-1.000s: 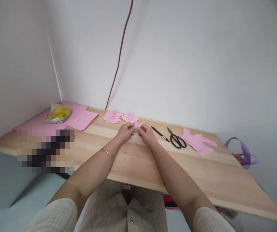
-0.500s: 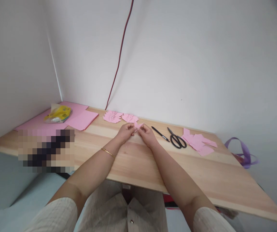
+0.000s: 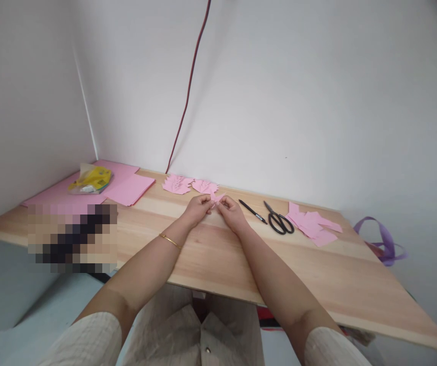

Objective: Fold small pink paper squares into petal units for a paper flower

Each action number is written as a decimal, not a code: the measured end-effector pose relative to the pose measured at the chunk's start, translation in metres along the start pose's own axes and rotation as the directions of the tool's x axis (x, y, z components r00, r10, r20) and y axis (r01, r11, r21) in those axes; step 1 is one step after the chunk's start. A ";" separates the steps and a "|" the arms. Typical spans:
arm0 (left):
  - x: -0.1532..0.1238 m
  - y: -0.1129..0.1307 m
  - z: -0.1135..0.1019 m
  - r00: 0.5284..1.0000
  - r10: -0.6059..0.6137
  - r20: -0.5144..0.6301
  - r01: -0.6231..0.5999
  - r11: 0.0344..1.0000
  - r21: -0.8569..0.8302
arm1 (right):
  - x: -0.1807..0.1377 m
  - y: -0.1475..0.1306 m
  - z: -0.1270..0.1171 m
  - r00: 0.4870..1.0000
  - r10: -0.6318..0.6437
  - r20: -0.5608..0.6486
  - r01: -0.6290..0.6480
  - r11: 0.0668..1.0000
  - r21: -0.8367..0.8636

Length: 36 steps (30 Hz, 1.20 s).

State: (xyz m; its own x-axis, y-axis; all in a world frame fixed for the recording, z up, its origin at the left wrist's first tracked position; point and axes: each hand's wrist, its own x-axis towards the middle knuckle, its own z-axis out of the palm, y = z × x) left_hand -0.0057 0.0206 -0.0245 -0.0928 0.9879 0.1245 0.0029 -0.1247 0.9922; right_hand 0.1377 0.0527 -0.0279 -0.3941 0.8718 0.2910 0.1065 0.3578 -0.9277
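Between my fingertips is a small pink paper piece (image 3: 216,196), folded or cut, with pointed ends showing above the fingers. My left hand (image 3: 200,209) pinches its left side, and my right hand (image 3: 231,211) pinches its right side. Both hands are closed and almost touch each other over the wooden table. Just behind them lie two pink paper cut-outs with jagged edges, one on the left (image 3: 177,184) and one nearer my hands (image 3: 205,186). The lower part of the held paper is hidden by my fingers.
Right of my hands lie a black pen (image 3: 253,211), black-handled scissors (image 3: 279,219) and pink paper scraps (image 3: 312,223). Pink sheets (image 3: 129,189) and a yellow plastic packet (image 3: 92,179) are at the left. A purple ribbon (image 3: 386,239) hangs past the right edge. A blurred patch covers the left front.
My hands stay in almost the same place, still pinching the pink paper. Its visible tips have shifted very slightly.
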 end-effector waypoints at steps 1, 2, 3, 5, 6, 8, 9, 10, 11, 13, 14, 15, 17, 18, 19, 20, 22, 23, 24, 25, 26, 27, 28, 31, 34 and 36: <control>0.000 0.000 0.000 1.000 0.002 -0.004 -0.002 1.000 0.008 | 0.000 0.000 0.000 1.000 0.006 0.003 -0.006 1.000 -0.008; 0.000 0.000 0.000 1.000 0.003 -0.007 -0.003 1.000 0.015 | 0.000 0.000 0.000 1.000 0.010 0.002 -0.010 1.000 -0.015; 0.000 -0.001 0.000 1.000 0.004 -0.008 -0.004 1.000 0.024 | 0.000 0.001 0.000 1.000 0.013 0.000 -0.013 1.000 -0.021; 0.001 -0.002 -0.001 1.000 0.005 -0.008 -0.005 0.999 0.042 | 0.001 0.002 0.000 1.000 0.009 -0.004 -0.009 1.000 -0.024; 0.001 -0.003 -0.001 1.000 0.006 -0.006 -0.006 0.999 0.051 | 0.001 0.003 0.000 1.000 0.005 -0.003 -0.005 1.000 -0.024; 0.001 -0.003 -0.001 1.000 0.010 -0.001 -0.010 0.998 0.065 | 0.001 0.005 0.000 1.000 -0.006 0.001 0.006 1.000 -0.022; 0.000 -0.003 0.000 1.000 0.012 0.002 -0.012 0.997 0.070 | 0.001 0.006 -0.001 1.000 -0.010 0.003 0.010 1.000 -0.022; 0.000 -0.003 0.000 1.000 0.014 0.004 -0.014 0.997 0.074 | 0.001 0.006 -0.001 1.000 -0.012 0.003 0.013 1.000 -0.024; 0.000 -0.002 0.000 1.000 0.016 0.004 -0.016 0.997 0.077 | 0.001 0.007 -0.001 1.000 -0.013 0.002 0.013 1.000 -0.028; -0.001 -0.001 0.000 1.000 0.021 0.001 -0.021 0.996 0.082 | 0.001 0.007 0.000 1.000 -0.009 -0.004 0.009 0.999 -0.041; -0.001 -0.001 0.000 1.000 0.025 -0.002 -0.025 0.996 0.085 | 0.001 0.007 0.000 1.000 -0.007 -0.006 0.007 0.999 -0.044; -0.001 0.000 0.000 1.000 0.029 -0.006 -0.029 0.996 0.089 | 0.002 0.007 0.000 1.000 -0.004 -0.009 0.004 0.999 -0.042; -0.001 0.000 0.000 0.999 0.036 -0.013 -0.034 0.995 0.096 | 0.002 0.007 0.000 1.000 0.003 -0.011 -0.003 1.000 -0.028; -0.001 0.000 0.000 0.999 0.037 -0.015 -0.036 0.994 0.099 | 0.002 0.006 0.001 1.000 0.007 -0.011 -0.007 1.000 -0.021; -0.001 0.000 0.000 0.999 0.037 -0.015 -0.035 0.994 0.099 | 0.001 0.006 0.001 1.000 0.009 -0.011 -0.010 1.000 -0.018; -0.001 -0.001 0.001 0.999 0.035 -0.013 -0.034 0.995 0.098 | 0.001 0.006 0.001 1.000 0.009 -0.014 -0.010 1.000 -0.019; -0.002 -0.001 0.001 1.000 0.029 -0.005 -0.029 0.995 0.091 | 0.001 0.005 0.001 1.000 0.001 -0.023 -0.001 1.000 -0.026; -0.002 -0.002 0.001 1.000 0.026 0.000 -0.026 0.996 0.087 | 0.001 0.006 0.001 1.000 -0.004 -0.027 0.004 1.000 -0.025; -0.002 -0.002 0.002 1.000 0.024 0.004 -0.025 0.996 0.083 | 0.001 0.006 0.001 1.000 -0.007 -0.029 0.006 1.000 -0.018; -0.002 -0.002 0.002 1.000 0.024 0.007 -0.024 0.997 0.079 | 0.001 0.006 0.001 1.000 -0.007 -0.028 0.007 1.000 -0.007; -0.002 -0.002 0.002 1.000 0.024 0.009 -0.025 0.997 0.077 | 0.001 0.006 0.001 1.000 -0.007 -0.026 0.007 1.000 0.005; -0.001 -0.002 0.002 1.000 0.027 0.009 -0.027 0.997 0.076 | 0.001 0.006 0.001 1.000 -0.006 -0.021 0.006 1.000 0.016; -0.001 -0.002 0.001 1.000 0.030 0.008 -0.031 0.996 0.078 | 0.001 0.005 0.001 1.000 -0.004 -0.017 0.004 1.000 0.024; -0.001 -0.002 0.001 0.999 0.040 0.004 -0.040 0.995 0.096 | 0.000 0.003 0.001 1.000 0.008 -0.013 -0.008 0.999 0.031; -0.001 -0.003 0.000 0.999 0.038 0.011 -0.039 0.991 0.131 | 0.000 0.001 0.000 0.999 0.002 -0.032 -0.001 1.000 0.017; -0.001 -0.003 0.000 0.999 0.033 0.021 -0.036 0.988 0.152 | 0.000 0.001 0.000 0.999 -0.021 -0.042 0.021 1.000 -0.004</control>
State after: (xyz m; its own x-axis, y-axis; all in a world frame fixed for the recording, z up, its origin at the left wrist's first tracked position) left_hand -0.0051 0.0200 -0.0279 -0.0718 0.9850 0.1572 0.1579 -0.1444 0.9768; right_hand 0.1381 0.0533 -0.0284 -0.3580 0.8773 0.3198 0.1017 0.3771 -0.9206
